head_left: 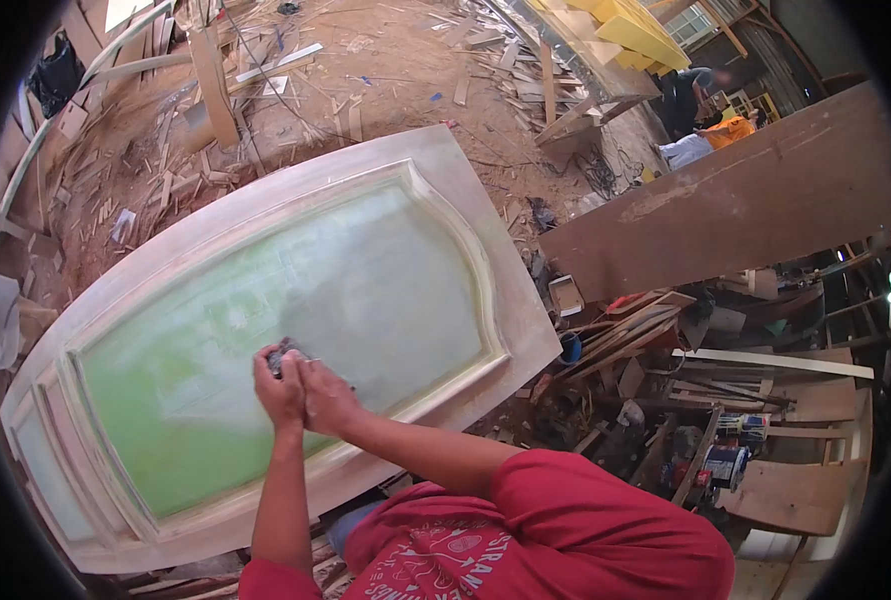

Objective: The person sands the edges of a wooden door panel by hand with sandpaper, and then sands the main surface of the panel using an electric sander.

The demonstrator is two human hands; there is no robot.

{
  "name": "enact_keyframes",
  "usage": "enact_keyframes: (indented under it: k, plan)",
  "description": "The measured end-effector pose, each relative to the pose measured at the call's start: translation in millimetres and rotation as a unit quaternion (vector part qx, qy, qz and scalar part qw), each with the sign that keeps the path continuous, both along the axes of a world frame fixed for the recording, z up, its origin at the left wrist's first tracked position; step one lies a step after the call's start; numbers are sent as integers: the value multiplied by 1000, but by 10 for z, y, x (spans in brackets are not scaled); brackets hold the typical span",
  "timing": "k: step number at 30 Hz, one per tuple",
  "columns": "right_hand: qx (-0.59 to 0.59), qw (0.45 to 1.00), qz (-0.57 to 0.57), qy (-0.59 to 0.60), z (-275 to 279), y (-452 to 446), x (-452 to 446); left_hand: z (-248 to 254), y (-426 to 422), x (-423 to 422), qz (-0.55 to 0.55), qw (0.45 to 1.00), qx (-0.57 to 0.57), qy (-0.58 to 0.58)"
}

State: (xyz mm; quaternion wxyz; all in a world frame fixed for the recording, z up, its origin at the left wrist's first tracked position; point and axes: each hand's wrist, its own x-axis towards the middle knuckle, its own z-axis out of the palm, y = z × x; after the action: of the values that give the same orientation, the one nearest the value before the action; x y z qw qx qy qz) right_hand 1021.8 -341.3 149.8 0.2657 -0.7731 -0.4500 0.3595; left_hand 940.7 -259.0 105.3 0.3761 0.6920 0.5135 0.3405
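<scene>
A large wooden door [484,215] with raised moulding lies flat in front of me. Its main recessed panel [155,420] is bright green at the left and dull grey-white towards the right. Above the middle of this panel, my left hand [278,390] is closed around a dark grey crumpled wad [283,354], maybe cloth. Pressed against it from the right is my right hand [325,395], its fingers curled at the same wad. The hands hide part of the wad, and I cannot tell whether it touches the panel.
Wood scraps litter the dirt floor [395,80] beyond the door. A wide brown board [725,195] slants across the right. Paint cans [725,465] and loose timber [625,335] lie at the lower right. In the background, another person [687,100] is near yellow pieces [630,35].
</scene>
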Motion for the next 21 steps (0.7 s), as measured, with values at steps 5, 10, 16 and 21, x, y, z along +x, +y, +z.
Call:
enact_keyframes:
  k: [5,10,16,21]
  plan:
    - [119,991,36,-41,-478,543,-537,-3,678,-643,-109,954,236,152]
    - [71,978,193,-38,-179,962,-681,26,1383,-1365,-210,931,83,286]
    - [-1,974,148,-170,-185,1151,-802,-50,1414,-1262,-167,962,69,206]
    - [39,978,156,-135,-66,807,-87,-45,1030,-573,-110,970,73,205]
